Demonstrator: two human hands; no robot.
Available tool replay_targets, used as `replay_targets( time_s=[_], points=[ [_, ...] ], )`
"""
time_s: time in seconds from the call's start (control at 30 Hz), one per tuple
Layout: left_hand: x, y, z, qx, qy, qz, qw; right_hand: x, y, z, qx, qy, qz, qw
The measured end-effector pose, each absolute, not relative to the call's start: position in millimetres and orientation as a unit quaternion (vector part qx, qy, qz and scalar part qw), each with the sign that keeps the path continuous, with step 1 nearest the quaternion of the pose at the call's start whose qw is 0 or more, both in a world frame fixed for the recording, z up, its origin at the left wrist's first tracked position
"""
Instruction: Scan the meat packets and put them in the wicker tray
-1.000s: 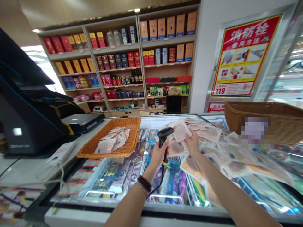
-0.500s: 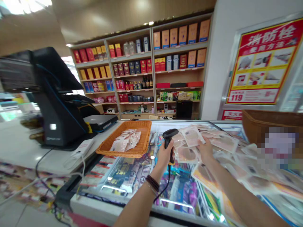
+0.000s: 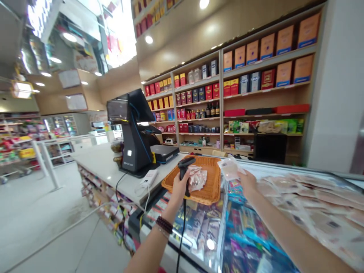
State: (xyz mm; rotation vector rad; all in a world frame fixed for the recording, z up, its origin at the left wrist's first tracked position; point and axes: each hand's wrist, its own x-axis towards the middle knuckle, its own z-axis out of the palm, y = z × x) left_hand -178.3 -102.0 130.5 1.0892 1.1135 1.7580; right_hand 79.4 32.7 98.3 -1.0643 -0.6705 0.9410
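My left hand (image 3: 179, 185) is wrapped round the grip of a black barcode scanner (image 3: 186, 163), its cord hanging down. The scanner is held in front of an orange wicker basket (image 3: 213, 191), and several small clear packets (image 3: 199, 179) lie inside that basket. To the right of the basket, my right hand (image 3: 247, 180) pinches one flat clear packet (image 3: 228, 169) by its right edge, held above the glass-topped freezer. Many similar flat packets (image 3: 315, 201) are spread over the freezer top at the right.
Below the glass, the chest freezer (image 3: 247, 227) holds colourful wrapped goods. On the white counter (image 3: 96, 159) stand a checkout terminal (image 3: 133, 140), a flat dark device (image 3: 163, 152) and a white power strip (image 3: 148, 178) with cords. Shelves of boxes (image 3: 209, 91) line the back wall.
My right hand has lifted a packet off the spread pile and carried it left towards the basket. The scanner has moved left, now in front of the basket. My view has turned left.
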Motion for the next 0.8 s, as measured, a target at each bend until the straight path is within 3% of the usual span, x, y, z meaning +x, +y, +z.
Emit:
replay_targets(
  time_s=[0.23, 0.4, 0.57, 0.8],
  points=[
    [-246.8, -118.0, 112.2, 0.404, 0.49, 0.696, 0.336, -38.5, 56.2, 98.0, -0.422, -0.419, 0.519, 0.614],
    [-262.7, -128.3, 94.5, 0.403, 0.505, 0.694, 0.318, -87.5, 68.8, 89.6, -0.365, -0.452, 0.557, 0.593],
    [-259.6, -133.5, 85.2, 0.397, 0.521, 0.685, 0.32, -71.9, 71.7, 74.5, -0.324, -0.543, 0.504, 0.589],
    [-219.2, -128.0, 91.2, 0.416, 0.497, 0.676, 0.352, 18.9, 46.1, 80.0, -0.358, -0.577, 0.429, 0.596]
  ],
)
